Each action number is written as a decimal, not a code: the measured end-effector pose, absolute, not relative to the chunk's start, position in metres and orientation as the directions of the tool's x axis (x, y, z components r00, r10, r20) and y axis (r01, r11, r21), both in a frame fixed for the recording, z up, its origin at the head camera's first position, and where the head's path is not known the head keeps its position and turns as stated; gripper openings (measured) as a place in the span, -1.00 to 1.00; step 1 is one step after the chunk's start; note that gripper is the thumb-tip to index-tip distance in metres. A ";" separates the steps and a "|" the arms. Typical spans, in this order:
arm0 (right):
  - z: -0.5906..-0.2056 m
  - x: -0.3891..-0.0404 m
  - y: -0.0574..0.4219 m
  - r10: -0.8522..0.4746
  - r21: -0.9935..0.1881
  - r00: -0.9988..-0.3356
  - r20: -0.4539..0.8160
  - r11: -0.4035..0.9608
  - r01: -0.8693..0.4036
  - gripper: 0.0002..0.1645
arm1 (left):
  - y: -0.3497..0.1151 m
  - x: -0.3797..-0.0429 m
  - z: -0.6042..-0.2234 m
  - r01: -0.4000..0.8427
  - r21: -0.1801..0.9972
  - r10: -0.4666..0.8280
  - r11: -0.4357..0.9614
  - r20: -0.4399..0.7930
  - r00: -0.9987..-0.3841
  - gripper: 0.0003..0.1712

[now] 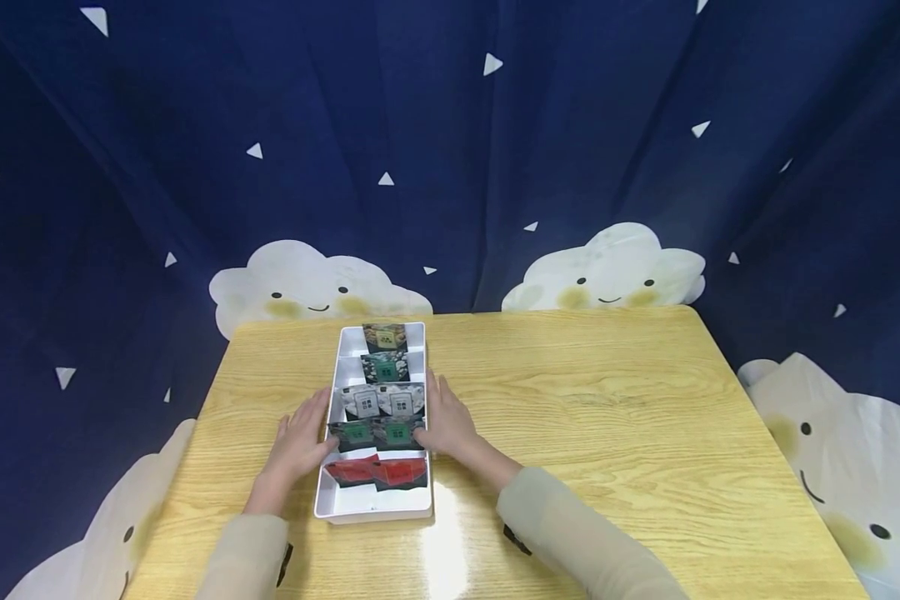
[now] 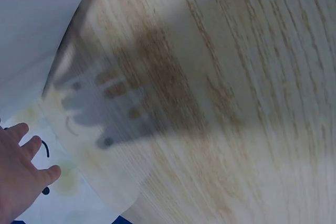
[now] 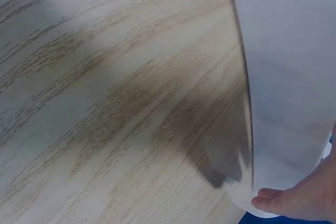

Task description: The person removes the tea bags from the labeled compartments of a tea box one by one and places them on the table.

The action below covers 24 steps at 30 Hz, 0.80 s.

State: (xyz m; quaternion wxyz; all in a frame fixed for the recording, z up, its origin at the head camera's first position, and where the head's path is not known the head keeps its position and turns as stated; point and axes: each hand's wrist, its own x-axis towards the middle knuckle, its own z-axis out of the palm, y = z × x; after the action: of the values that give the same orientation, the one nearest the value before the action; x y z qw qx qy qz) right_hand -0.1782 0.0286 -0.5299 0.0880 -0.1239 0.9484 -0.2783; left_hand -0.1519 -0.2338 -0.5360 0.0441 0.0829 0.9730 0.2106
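Observation:
A long white divided tray lies on the table between my two hands, filled with rows of small flat packets. Nearest me are red packets. Behind them come green-and-black packets, grey-white packets, another green packet and a brown-and-yellow one at the far end. Along the tray's left side lies my left hand, thumb at the rim; its fingers look spread in the left wrist view. My right hand rests against the right side, fingers extended forward, thumb at the rim.
The wooden table extends far to the right of the tray. Its back edge meets a dark blue curtain with white triangles and smiling clouds. The tray's plain outer wall fills the right part of the right wrist view.

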 end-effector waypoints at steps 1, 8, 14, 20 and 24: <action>-0.532 -0.179 0.028 -0.282 -0.535 -0.954 -0.101 0.824 -0.187 0.27 | -0.233 -0.152 -0.537 0.144 0.409 0.181 0.901 -0.051 -0.982 -0.03; -0.539 -0.181 0.022 -0.277 -0.451 -0.948 -0.155 0.874 -0.182 0.19 | -0.232 -0.154 -0.540 0.164 0.335 0.184 0.928 -0.030 -0.982 0.00; -0.539 -0.177 0.022 -0.262 -0.440 -0.944 -0.199 0.885 -0.153 0.09 | -0.231 -0.153 -0.540 0.186 0.312 0.199 0.932 -0.010 -0.980 -0.01; -0.538 -0.168 0.022 -0.261 -0.427 -0.945 -0.197 0.890 -0.157 0.06 | -0.229 -0.147 -0.542 0.192 0.316 0.206 0.929 -0.011 -0.978 -0.02; -0.537 -0.162 0.024 -0.251 -0.435 -0.948 -0.195 0.888 -0.145 0.04 | -0.228 -0.143 -0.544 0.195 0.295 0.205 0.936 -0.004 -0.979 -0.02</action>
State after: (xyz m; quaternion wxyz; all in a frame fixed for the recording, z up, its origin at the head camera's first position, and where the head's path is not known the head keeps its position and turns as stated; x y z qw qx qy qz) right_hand -0.1616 0.0236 -0.5368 0.1241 -0.1027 0.9638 -0.2126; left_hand -0.1431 -0.2280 -0.5435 0.0175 0.1016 0.9836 0.1480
